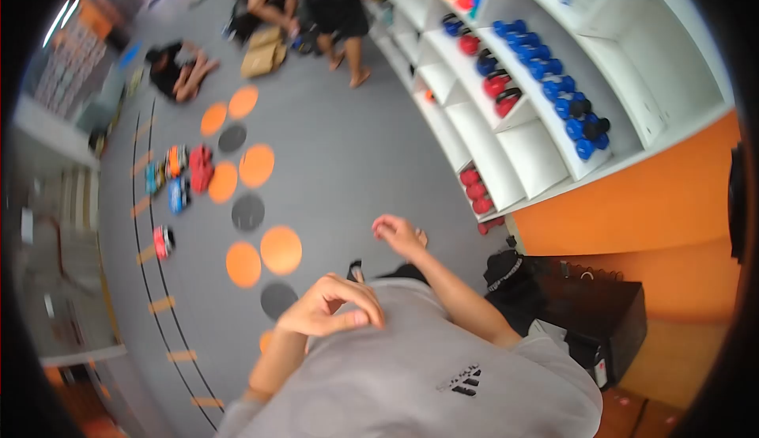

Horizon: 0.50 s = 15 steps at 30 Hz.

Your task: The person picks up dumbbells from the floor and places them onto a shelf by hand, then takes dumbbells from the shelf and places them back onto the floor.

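Observation:
My left hand [334, 308] is in front of the lower part of my grey T-shirt [411, 359]. Its fingers are bent loosely, with a gap between thumb and forefinger, and nothing shows in it. Whether its fingertips touch the cloth I cannot tell. Further out, over the grey floor [332, 169], hangs my right hand [400, 236]. Its fingers are half curled and somewhat blurred, and no object is visible in them. Part of a bare foot [421, 237] shows just beside the right hand.
At right, a white shelf unit [514, 153] bears blue dumbbells [545, 70] and red kettlebells [496, 84]. A dark box [593, 307] stands below. Orange dots [281, 250] mark the floor; several sandbags [201, 168] lie left. One person [180, 70] sits; another [340, 11] stands.

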Tool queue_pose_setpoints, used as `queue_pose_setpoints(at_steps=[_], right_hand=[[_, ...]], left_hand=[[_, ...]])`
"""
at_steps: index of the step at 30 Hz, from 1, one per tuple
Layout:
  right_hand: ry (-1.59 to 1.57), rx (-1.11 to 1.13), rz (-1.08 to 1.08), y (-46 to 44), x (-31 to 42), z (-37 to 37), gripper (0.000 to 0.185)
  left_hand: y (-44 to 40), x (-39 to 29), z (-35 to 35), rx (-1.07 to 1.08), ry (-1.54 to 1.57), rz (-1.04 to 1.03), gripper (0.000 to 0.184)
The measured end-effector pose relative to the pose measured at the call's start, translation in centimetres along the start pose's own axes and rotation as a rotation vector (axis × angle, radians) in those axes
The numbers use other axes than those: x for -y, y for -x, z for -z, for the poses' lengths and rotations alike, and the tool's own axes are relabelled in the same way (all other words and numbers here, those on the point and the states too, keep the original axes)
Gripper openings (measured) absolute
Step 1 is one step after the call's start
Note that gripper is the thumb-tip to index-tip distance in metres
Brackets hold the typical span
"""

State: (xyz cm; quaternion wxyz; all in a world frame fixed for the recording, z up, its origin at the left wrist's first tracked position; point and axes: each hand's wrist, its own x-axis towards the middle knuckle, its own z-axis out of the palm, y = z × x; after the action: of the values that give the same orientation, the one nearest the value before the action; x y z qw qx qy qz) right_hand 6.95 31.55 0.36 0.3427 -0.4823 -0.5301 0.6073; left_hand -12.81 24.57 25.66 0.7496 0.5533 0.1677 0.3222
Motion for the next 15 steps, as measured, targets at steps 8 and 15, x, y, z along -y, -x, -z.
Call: queue_pose_setpoints(at_steps=[8,15], right_hand=[[-0.208,-0.233,-0.06,2.8,-0.4,17.2,0.014],[-0.251,-0.597,-0.299,15.2,-7.1,24.1,0.014]], left_hand=[[-11.5,14.3,3.7,-0.562,-0.229,0.595,0.026],[-11.8,16.5,12.1,-0.394,-0.426,0.807,0.028]])
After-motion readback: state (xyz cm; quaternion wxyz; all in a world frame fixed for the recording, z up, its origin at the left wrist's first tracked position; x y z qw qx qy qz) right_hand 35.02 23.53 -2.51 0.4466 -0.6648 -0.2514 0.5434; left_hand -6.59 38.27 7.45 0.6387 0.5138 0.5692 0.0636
